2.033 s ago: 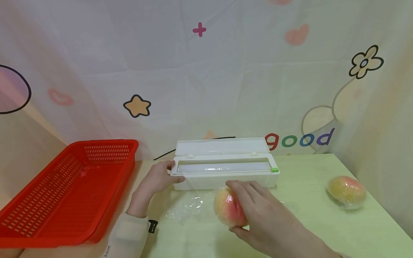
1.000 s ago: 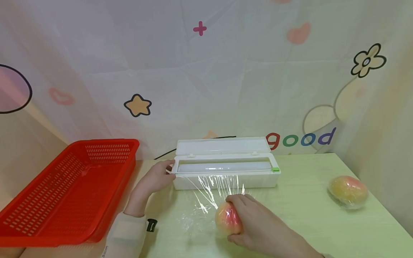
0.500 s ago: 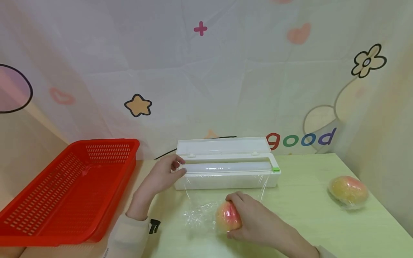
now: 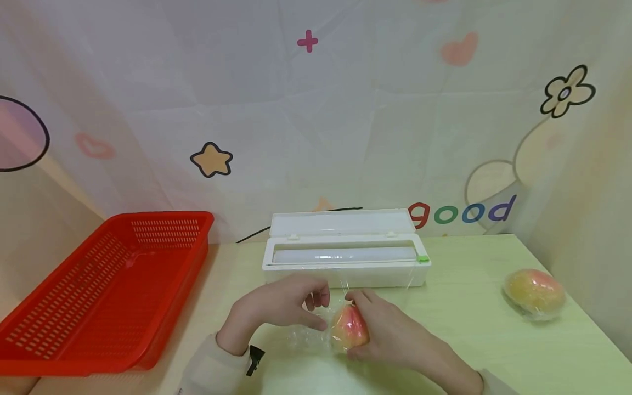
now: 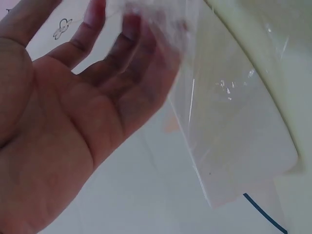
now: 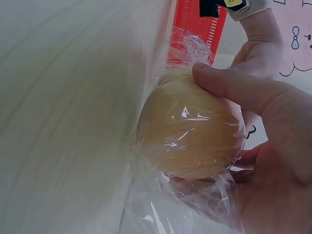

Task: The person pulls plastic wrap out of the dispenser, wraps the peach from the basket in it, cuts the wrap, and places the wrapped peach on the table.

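Observation:
My right hand (image 4: 395, 334) grips a peach (image 4: 349, 329) low over the table. Clear cling film (image 6: 195, 204) covers the peach, with loose film bunched at both ends in the right wrist view. Strands of film run from the peach back to a white cling film dispenser (image 4: 345, 277), whose lid stands up and shows the film roll (image 4: 345, 255). Just left of the peach is my left hand (image 4: 288, 302), its fingers loosely bent and thumb apart. In the left wrist view film (image 5: 161, 24) lies over its fingertips; no pinch shows.
At the left stands a red plastic basket (image 4: 163, 323). A second fruit (image 4: 535, 293), yellow and pink and wrapped in film, sits near the table's right edge. Behind the table (image 4: 474, 307) hangs a printed curtain (image 4: 316, 126).
The right hand drew the peach slightly toward me, stretching film out of the dispenser. My left hand left the dispenser's left end and came right and nearer, beside the peach.

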Demonstrator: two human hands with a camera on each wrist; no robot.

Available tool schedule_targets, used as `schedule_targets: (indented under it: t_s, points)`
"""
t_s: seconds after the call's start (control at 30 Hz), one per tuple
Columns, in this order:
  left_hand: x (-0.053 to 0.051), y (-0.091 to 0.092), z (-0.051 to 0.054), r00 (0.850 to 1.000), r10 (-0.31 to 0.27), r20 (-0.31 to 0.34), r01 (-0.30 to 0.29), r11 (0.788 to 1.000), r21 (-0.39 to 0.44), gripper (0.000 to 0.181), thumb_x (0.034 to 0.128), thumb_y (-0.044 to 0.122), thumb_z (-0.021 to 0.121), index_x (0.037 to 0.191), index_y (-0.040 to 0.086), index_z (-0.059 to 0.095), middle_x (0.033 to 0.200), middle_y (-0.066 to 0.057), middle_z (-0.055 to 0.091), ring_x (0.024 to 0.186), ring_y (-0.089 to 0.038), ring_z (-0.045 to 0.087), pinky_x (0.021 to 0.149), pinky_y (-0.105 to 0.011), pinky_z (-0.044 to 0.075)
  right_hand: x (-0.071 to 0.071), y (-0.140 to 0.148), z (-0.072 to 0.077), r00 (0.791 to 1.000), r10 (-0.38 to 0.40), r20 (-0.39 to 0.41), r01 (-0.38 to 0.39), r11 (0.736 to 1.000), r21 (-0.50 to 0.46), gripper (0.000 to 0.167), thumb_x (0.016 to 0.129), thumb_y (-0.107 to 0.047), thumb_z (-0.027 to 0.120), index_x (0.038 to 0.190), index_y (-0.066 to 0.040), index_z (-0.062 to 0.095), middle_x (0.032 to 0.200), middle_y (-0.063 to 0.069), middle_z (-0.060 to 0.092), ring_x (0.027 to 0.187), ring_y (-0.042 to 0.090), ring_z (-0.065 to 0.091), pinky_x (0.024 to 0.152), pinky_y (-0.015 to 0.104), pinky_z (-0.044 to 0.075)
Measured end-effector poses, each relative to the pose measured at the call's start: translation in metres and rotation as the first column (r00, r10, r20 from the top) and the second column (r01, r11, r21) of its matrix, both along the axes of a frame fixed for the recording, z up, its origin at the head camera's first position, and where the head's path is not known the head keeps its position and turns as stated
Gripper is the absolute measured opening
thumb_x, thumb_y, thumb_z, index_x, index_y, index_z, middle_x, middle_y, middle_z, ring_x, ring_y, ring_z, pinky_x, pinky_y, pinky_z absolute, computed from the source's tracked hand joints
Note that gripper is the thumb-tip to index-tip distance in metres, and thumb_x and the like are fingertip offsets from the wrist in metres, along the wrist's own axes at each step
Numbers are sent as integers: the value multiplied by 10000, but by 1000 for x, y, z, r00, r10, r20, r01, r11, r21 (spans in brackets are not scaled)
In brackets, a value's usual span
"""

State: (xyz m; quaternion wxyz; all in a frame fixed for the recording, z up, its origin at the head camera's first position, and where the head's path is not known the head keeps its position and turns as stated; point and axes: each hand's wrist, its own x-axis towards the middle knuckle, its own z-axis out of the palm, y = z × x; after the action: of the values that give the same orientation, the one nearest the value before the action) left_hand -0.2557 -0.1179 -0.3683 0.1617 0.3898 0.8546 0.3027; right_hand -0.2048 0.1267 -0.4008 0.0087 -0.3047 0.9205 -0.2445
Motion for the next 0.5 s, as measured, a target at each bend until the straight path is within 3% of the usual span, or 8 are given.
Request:
schedule_targets:
  t_s: [0.17,0.33,0.5]
  points:
    - [4,1,-2,996,21,85,-15,998,-68,240,872,8,797,956,124,604,886,10,631,756,-103,630,697,-260,530,-2,0,-1,1000,-12,11,12,1000,-2,787,701,-285,941,1315,-24,524,1168,1,567,967,173,585,909,428,537]
    - [3,-1,-5,984,34,175,-20,997,-81,185,930,-52,690,971,115,622,809,-7,635,590,-135,612,593,-263,522,-4,0,-3,1000,-13,4,13,1000,11,722,697,-276,944,1264,-67,549,1120,-35,564,921,157,577,872,408,540]
    - [0,-3,-9,984,11,178,6,995,-95,141,965,-20,657,1000,116,646,837,10,648,591,-116,599,602,-255,518,-6,1,-6,1000,-10,-4,10,1000,23,674,701,-276,939,1240,-100,573,1123,-43,573,936,155,574,882,417,535]
